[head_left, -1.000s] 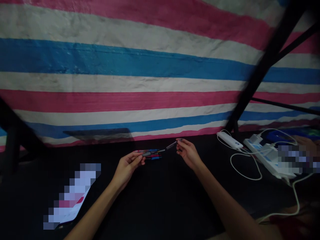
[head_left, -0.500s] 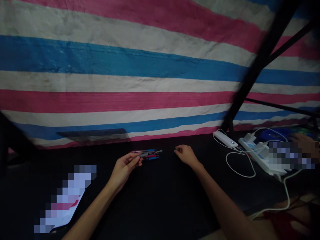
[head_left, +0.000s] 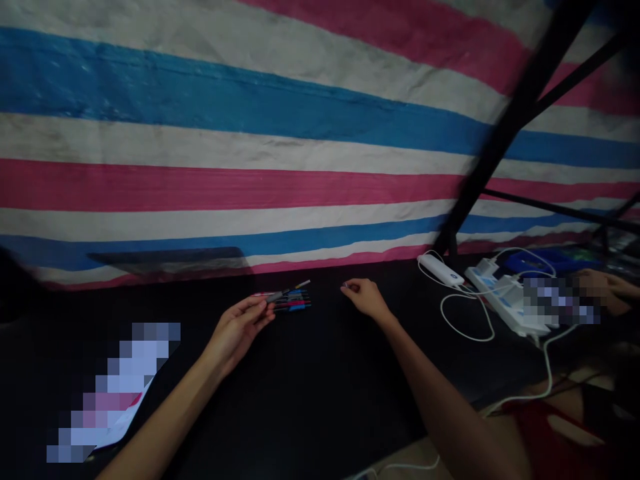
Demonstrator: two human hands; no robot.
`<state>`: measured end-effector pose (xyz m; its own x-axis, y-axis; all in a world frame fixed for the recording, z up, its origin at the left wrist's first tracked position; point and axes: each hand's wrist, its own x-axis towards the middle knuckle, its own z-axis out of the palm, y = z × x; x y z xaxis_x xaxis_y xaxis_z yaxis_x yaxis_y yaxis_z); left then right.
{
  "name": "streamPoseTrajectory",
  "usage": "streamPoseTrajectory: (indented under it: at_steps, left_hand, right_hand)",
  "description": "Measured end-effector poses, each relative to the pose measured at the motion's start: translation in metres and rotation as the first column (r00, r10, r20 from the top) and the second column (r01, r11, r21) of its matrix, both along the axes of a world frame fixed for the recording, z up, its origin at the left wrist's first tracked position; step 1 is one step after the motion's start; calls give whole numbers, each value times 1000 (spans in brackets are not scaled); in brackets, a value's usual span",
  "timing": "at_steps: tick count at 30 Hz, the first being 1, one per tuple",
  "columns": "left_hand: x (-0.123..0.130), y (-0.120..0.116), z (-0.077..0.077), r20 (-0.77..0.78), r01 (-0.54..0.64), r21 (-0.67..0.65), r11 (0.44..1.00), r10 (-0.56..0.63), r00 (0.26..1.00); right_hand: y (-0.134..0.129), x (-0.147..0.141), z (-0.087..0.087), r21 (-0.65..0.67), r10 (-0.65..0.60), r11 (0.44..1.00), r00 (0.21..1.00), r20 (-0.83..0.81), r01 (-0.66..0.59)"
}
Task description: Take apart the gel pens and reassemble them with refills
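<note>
The left hand (head_left: 235, 333) pinches a grey pen (head_left: 277, 296) beside other pens (head_left: 299, 305); the right hand's (head_left: 369, 299) grip is closed, contents unclear.

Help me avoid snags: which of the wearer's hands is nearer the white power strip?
Right. The right hand sits left of the power strip; the left hand, holding a pen, is farther left.

Striped sheet (head_left: 225, 189): dimly lit, colours muted, faint glare on the upper left blue band.
Black tabletop (head_left: 310, 400): so dark that surface detail vanishes.
Pens (head_left: 299, 307): dim, fine detail lost.
Glowing screen (head_left: 117, 427): brightest patch, toward tabletop's near left corner, mostly pixelated.
Slanting bar (head_left: 493, 153): blurred outline.
</note>
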<state>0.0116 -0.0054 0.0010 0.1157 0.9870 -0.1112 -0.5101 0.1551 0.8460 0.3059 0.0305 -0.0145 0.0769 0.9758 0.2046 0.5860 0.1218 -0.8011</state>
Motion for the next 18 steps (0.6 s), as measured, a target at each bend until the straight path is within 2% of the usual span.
streamPoseTrajectory:
  at_steps: [5,7,10,13,16,18]
  left_hand:
    - [-2,2,0,12,18,-51,999,-18,1000]
    - [-2,0,1,-66,70,-19,997,-71,995]
    - [1,-5,3,-290,178,53,983,-156,944]
    - [6,-10,3,-575,257,138,957,-134,807]
    - [6,-11,0,-802,372,226,900,-45,595]
    - [5,-10,-3,-895,442,275,854,60,441]
  right_hand:
    - [1,-2,2,-97,16,994,953,-302,-47]
    - [2,-2,5,-119,16,990,905,-426,-74]
    - [3,-2,8,-127,7,987,815,-580,-99]
    - [2,-3,12,-116,9,986,727,-686,-122]
    - [0,-5,14,-97,16,985,648,-762,-139]
    - [0,-7,15,-89,18,985,599,-800,-148]
